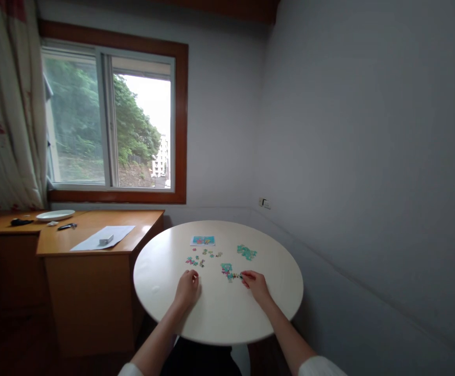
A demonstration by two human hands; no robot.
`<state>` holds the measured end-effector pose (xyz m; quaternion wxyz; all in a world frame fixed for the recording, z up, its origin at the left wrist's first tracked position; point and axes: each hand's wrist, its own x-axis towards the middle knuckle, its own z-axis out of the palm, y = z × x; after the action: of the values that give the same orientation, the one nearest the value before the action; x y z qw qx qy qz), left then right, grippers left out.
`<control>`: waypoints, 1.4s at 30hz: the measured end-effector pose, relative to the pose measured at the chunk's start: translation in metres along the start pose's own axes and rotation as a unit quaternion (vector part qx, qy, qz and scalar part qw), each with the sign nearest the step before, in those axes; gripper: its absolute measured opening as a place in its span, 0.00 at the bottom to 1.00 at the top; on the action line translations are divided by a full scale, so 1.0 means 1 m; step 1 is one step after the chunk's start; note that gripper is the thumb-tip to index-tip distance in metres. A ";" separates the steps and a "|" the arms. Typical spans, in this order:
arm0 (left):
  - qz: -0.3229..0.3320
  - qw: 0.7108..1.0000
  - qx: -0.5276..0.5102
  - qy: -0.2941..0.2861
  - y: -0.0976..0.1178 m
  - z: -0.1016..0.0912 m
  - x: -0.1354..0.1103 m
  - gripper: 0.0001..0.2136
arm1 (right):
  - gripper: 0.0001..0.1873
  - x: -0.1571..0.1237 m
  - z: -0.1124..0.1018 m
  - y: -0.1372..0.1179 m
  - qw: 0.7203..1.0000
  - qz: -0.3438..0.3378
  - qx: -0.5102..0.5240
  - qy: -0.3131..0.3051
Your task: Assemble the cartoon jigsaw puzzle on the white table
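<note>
Small jigsaw puzzle pieces lie on a round white table. My right hand pinches a puzzle piece at the right end of a partly joined puzzle section, touching the row of pieces there. To the left, my left hand rests on the tabletop with its fingers curled in; whether anything is inside them is hidden. Just beyond it are loose pink and teal puzzle pieces. A heap of teal puzzle pieces sits farther back on the right.
A small picture card lies toward the table's far side, with several scattered pieces in front. At left stands a wooden desk bearing a white paper sheet, a small box and a white plate. Walls border the right side.
</note>
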<state>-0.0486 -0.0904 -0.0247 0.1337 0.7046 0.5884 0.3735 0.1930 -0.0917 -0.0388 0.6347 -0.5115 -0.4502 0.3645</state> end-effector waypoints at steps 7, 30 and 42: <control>-0.029 0.976 -0.215 -0.019 0.033 0.037 0.000 0.14 | 0.17 -0.021 0.029 -0.005 0.997 -0.037 -0.020 -0.059; 0.015 0.945 -0.320 -0.065 0.024 0.036 -0.004 0.14 | 0.14 -0.034 0.054 -0.002 0.971 -0.093 -0.140 -0.168; 0.019 0.936 -0.347 -0.062 0.023 0.036 -0.004 0.07 | 0.14 -0.030 0.053 0.001 0.982 -0.092 -0.088 -0.139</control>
<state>-0.0072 -0.0912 -0.0362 0.3991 0.6472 0.3996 0.5120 0.1327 -0.1024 -0.0423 0.5494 -0.4661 -0.6096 0.3308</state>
